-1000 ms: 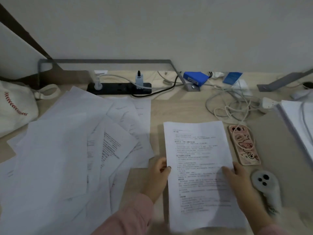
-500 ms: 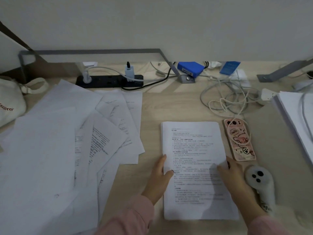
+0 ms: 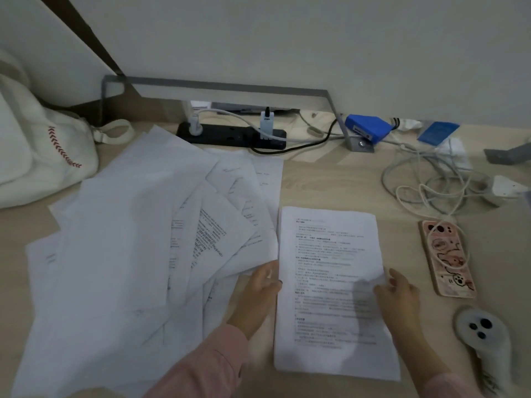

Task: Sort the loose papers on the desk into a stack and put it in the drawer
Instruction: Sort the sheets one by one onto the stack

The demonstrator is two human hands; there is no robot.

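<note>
A squared stack of printed papers [image 3: 330,254] lies flat on the wooden desk [image 3: 330,179], right of centre. My left hand [image 3: 258,294] rests against the stack's left edge, thumb tip touching the top sheet. At the right edge my right hand [image 3: 399,294] touches the stack with its fingertips, and the paper there looks slightly lifted and blurred. A wide, messy spread of loose papers [image 3: 129,254] covers the desk to the left, its nearest sheets overlapping my left fingers. No drawer is in view.
A pink phone [image 3: 446,259] and a white controller [image 3: 482,337] lie right of the stack. Tangled white cables [image 3: 431,185], a black power strip [image 3: 230,136] and a blue box [image 3: 367,129] sit at the back. A white bag [image 3: 37,145] stands far left.
The stack, held slightly raised between both hands a second ago, now lies flat on the desk. My thumbs have slid off its top toward the side edges.
</note>
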